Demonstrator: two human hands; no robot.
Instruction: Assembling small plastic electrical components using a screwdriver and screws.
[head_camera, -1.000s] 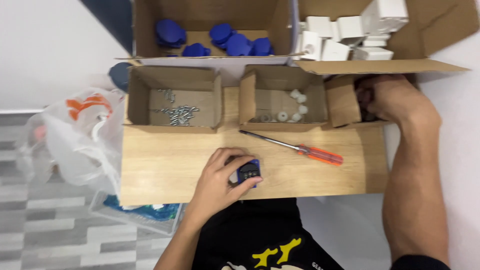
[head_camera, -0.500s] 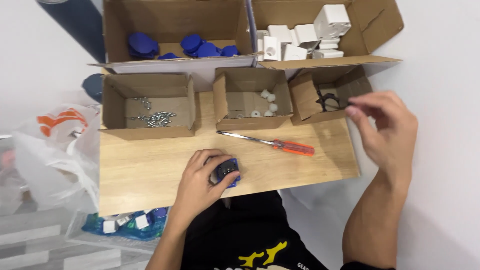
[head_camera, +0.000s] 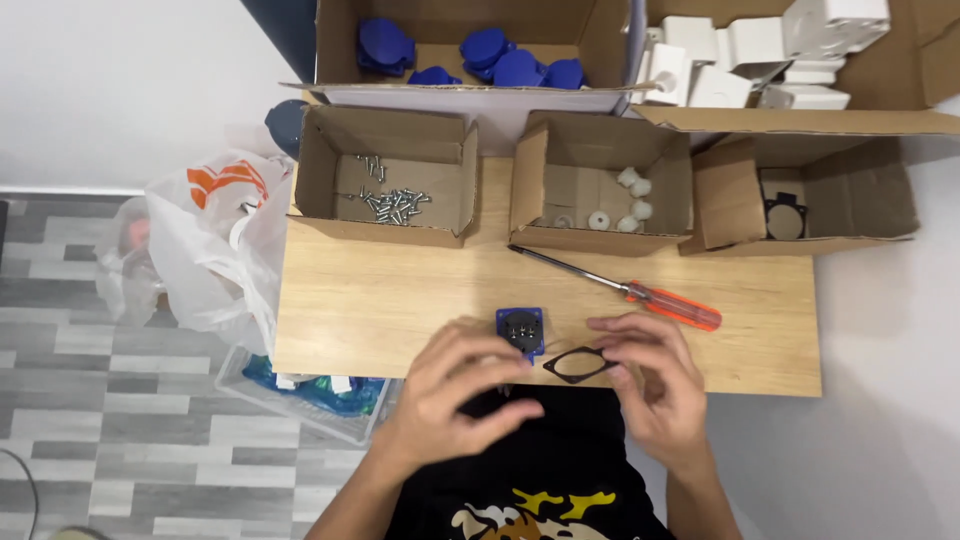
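My left hand (head_camera: 462, 392) rests at the near edge of the wooden table (head_camera: 400, 310), its fingers against a small blue socket part (head_camera: 521, 329) with a black round insert. My right hand (head_camera: 652, 378) pinches a thin black gasket (head_camera: 577, 365) with a round hole, held flat just right of the blue part. A screwdriver (head_camera: 628, 287) with an orange-red handle lies diagonally on the table beyond both hands.
Three open cardboard boxes line the table's far side: screws (head_camera: 392, 200), white round pieces (head_camera: 625, 204), black gaskets (head_camera: 785, 217). Behind them are boxes of blue caps (head_camera: 470, 52) and white housings (head_camera: 760, 55). A plastic bag (head_camera: 205, 235) and a clear bin (head_camera: 310, 395) sit left.
My right hand has come back from the right-hand box with a black gasket and now holds it beside the blue part. My left hand has stayed on the blue part.
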